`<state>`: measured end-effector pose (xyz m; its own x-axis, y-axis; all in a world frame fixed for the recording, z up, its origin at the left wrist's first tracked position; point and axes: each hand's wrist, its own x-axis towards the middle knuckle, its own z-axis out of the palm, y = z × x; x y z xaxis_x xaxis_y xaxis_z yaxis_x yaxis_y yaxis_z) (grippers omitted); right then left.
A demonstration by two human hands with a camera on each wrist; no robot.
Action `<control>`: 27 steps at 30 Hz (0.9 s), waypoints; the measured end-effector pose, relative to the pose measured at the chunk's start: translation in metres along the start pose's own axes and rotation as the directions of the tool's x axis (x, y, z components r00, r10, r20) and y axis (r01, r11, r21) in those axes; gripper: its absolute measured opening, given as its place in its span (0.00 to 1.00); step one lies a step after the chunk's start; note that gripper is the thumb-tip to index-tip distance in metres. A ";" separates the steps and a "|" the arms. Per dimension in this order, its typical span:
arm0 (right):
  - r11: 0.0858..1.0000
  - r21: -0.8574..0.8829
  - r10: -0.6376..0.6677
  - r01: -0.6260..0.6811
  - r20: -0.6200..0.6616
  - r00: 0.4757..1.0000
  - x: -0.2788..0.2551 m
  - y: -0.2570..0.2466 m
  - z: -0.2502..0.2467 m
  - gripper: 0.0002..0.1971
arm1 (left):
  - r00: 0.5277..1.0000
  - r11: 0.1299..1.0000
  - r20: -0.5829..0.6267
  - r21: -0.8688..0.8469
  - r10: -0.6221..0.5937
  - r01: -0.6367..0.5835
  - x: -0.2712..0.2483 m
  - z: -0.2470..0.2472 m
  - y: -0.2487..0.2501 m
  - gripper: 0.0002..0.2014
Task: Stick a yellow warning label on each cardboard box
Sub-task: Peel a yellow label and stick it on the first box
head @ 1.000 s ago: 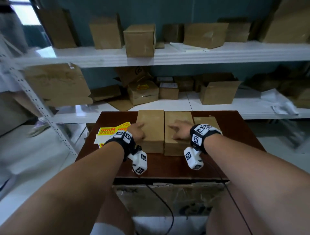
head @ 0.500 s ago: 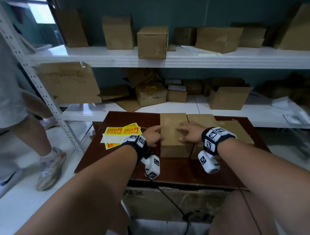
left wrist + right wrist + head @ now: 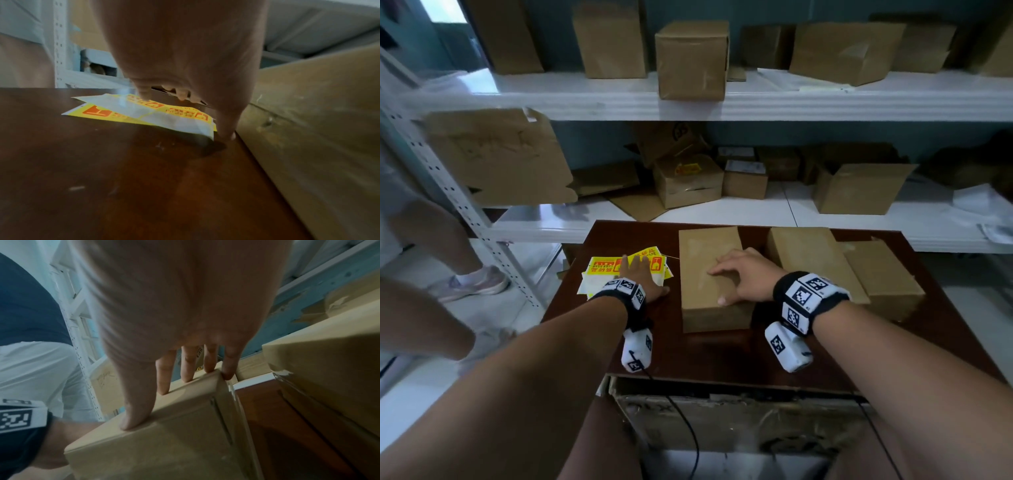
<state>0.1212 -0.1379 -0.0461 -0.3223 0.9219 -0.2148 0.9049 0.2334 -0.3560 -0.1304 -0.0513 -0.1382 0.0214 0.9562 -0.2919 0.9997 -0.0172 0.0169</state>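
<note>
Three plain cardboard boxes lie on the dark wooden table (image 3: 715, 356): a left box (image 3: 707, 287), a middle box (image 3: 813, 260) and a right box (image 3: 883, 274). My right hand (image 3: 739, 275) rests flat on top of the left box (image 3: 174, 443), fingers spread and straight. A loose stack of yellow warning label sheets (image 3: 599, 269) lies at the table's left. My left hand (image 3: 640, 274) lies on the label sheets (image 3: 144, 113), fingertips (image 3: 145, 95) pressing down on them and thumb on the table beside the box.
White metal shelving (image 3: 722, 102) behind the table carries many cardboard boxes on two levels; one box (image 3: 688, 178) there bears a yellow label. Another person's legs and shoe (image 3: 469, 281) stand at the left by the shelf post. A cardboard carton (image 3: 722, 425) sits under the table.
The left box has been slid left, away from the other two. My left hand left the box and moved onto the label sheets. My right hand moved onto the left box.
</note>
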 end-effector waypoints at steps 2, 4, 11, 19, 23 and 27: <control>1.000 0.006 -0.010 0.010 -0.012 1.000 -0.002 0.001 0.002 0.36 | 0.999 0.998 0.017 -0.058 0.028 -0.027 0.003 0.005 -0.001 0.49; 1.000 0.015 -0.015 0.015 -0.018 1.000 -0.004 0.000 0.003 0.35 | 0.998 0.990 -0.004 -0.129 0.058 -0.058 0.004 0.005 -0.004 0.40; 1.000 -0.001 -0.006 0.006 -0.003 1.000 -0.007 -0.007 -0.001 0.35 | 0.991 0.950 -0.135 -0.307 0.008 -0.050 -0.009 -0.031 -0.004 0.10; 1.000 0.011 -0.022 0.022 0.036 0.999 -0.018 -0.017 0.002 0.28 | 0.918 0.708 -0.388 -0.671 -0.082 -0.221 -0.041 -0.104 0.012 0.07; 0.898 0.432 0.123 -0.081 -0.071 0.990 -0.025 -0.016 -0.006 0.25 | 0.896 0.502 -0.372 -0.742 0.242 -0.444 -0.059 -0.136 0.035 0.10; 0.078 0.993 0.272 -0.093 0.069 0.960 -0.024 -0.005 -0.026 0.41 | 0.837 0.361 -0.414 -0.765 0.358 -0.533 -0.068 -0.149 0.048 0.15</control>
<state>0.1315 -0.1530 -0.0154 -0.0829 0.9271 -0.3656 -0.1755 -0.3747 -0.9104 -0.0861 -0.0734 0.0253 0.3708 0.9152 0.1578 0.3411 -0.2922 0.8935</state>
